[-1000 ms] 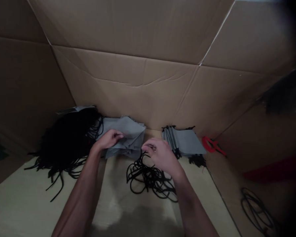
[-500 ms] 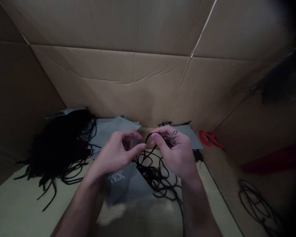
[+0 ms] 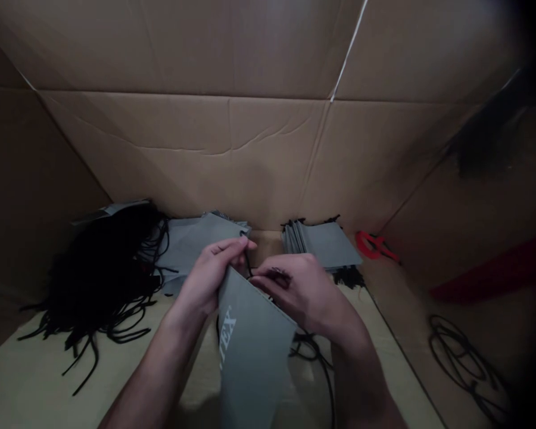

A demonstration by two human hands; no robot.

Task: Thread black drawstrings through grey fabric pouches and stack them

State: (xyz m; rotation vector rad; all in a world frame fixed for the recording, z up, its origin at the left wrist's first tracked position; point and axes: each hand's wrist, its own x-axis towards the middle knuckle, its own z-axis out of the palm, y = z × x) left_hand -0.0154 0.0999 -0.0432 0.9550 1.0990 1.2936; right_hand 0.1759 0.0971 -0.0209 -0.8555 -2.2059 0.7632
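My left hand is closed, with thumb and forefinger pinching the end of a black cord. Just to the right and a little lower, the closed fingers of my right hand pinch the same cord by the top edge of a flat grey bag. The bag hangs tilted below both hands, its white lettering ending in "EX". My right fingers partly hide where cord and bag edge meet. More black cord lies loose behind the bag, partly covered by it.
A big heap of black cords lies at left. Behind my hands are grey bags, with a second stack to the right. Red-handled scissors and a coil of black cord lie farther right. Cardboard walls enclose the table.
The grey bag, lying lower on the table before, is now raised and tilted at my hands. My left hand has gone from loose fingers to a pinch on the cord; my right hand has lowered.
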